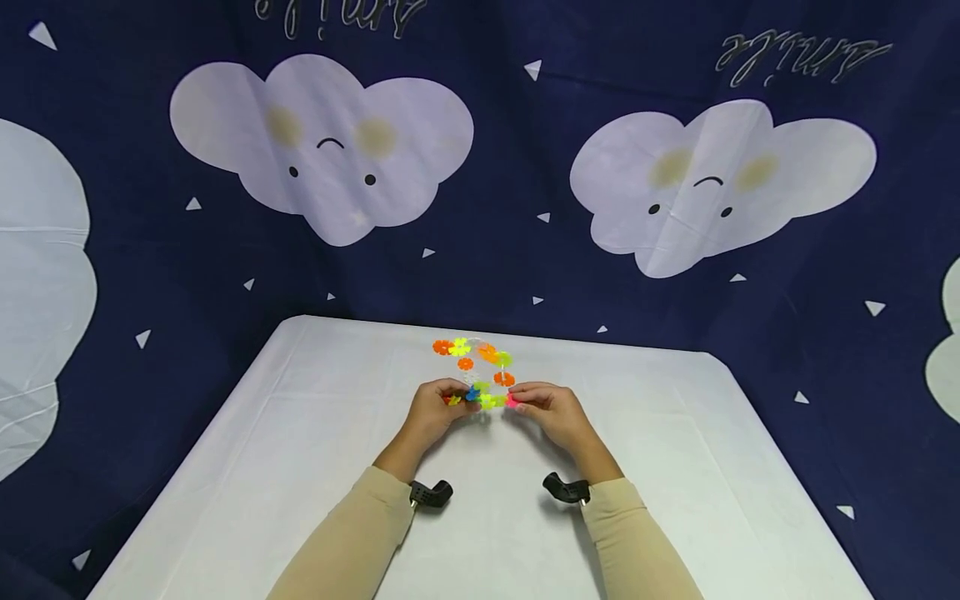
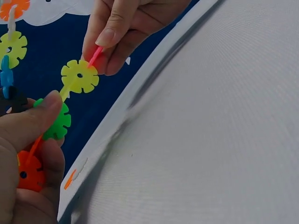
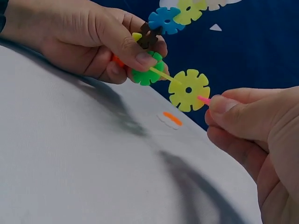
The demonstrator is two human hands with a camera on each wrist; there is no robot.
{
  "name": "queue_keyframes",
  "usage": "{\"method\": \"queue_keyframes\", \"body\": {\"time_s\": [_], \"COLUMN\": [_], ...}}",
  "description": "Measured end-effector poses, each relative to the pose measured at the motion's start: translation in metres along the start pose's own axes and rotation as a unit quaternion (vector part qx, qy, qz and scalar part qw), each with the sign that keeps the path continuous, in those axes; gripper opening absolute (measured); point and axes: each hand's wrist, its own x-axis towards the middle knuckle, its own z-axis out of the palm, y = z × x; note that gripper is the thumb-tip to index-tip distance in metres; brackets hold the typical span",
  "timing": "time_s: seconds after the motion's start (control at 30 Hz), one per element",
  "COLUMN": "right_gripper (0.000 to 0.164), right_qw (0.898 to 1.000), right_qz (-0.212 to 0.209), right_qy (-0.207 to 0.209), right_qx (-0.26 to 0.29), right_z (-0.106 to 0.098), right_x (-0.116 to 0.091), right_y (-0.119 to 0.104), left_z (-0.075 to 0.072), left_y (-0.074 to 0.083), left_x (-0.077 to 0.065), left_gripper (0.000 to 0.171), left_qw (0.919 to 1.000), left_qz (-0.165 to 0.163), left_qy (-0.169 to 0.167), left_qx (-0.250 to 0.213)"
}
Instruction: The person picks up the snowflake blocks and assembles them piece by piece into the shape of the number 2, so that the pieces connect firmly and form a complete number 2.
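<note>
Both hands hold a chain of slotted plastic snowflake discs above the white table. My left hand (image 1: 438, 406) grips it between thumb and fingers at a green disc (image 3: 148, 70), with an orange disc (image 2: 32, 172) beside the palm. A yellow disc (image 3: 189, 90) spans the gap between the hands. Thumb and fingers of my right hand (image 1: 553, 410) pinch a pink disc (image 3: 204, 100), seen edge-on, whose edge meets the yellow one. From the left hand a branch runs on through a black disc (image 3: 149, 36), a blue disc (image 3: 166, 20) and another yellow disc (image 2: 13, 48).
Beyond the hands in the head view are more discs, among them an orange disc (image 1: 442, 347), a bright yellow disc (image 1: 459, 347) and another orange disc (image 1: 504, 379). The white table (image 1: 300, 467) reaches back to a dark blue cloud-patterned cloth (image 1: 510, 167).
</note>
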Motion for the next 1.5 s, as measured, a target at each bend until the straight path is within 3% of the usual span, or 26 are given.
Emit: {"method": "queue_keyframes", "body": {"time_s": [0.23, 0.33, 0.53, 0.83, 1.1, 1.33, 1.5], "right_gripper": [0.018, 0.017, 0.018, 0.019, 0.020, 0.020, 0.026], "right_qw": [0.999, 0.999, 0.999, 0.998, 0.995, 0.993, 0.989], "right_qz": [0.002, 0.001, 0.019, 0.041, 0.034, 0.027, 0.009], "right_qy": [-0.001, 0.002, 0.000, 0.011, 0.036, 0.033, 0.037], "right_qx": [0.040, 0.044, 0.042, 0.049, 0.091, 0.112, 0.144], "right_z": [-0.001, -0.001, -0.001, 0.001, 0.000, 0.001, 0.004], "right_x": [-0.007, -0.009, -0.010, -0.006, -0.010, -0.010, -0.008], "right_y": [-0.027, -0.026, -0.025, 0.009, 0.012, 0.010, 0.008], "left_z": [-0.001, 0.000, 0.000, 0.001, 0.009, 0.010, 0.009], "left_y": [0.001, 0.001, 0.002, 0.001, -0.001, -0.002, 0.000], "left_x": [-0.001, 0.000, -0.001, -0.002, -0.003, -0.003, -0.003], "left_gripper": [0.020, 0.020, 0.019, 0.019, 0.019, 0.019, 0.024], "left_qw": [0.9999, 0.9998, 0.9997, 0.9997, 0.9997, 0.9997, 0.9985], "left_qz": [0.015, 0.020, 0.018, 0.018, 0.022, 0.021, 0.006], "left_qy": [-0.006, -0.008, -0.015, -0.013, -0.003, 0.014, 0.036], "left_qx": [-0.005, -0.001, -0.005, -0.012, -0.006, -0.003, -0.042]}}
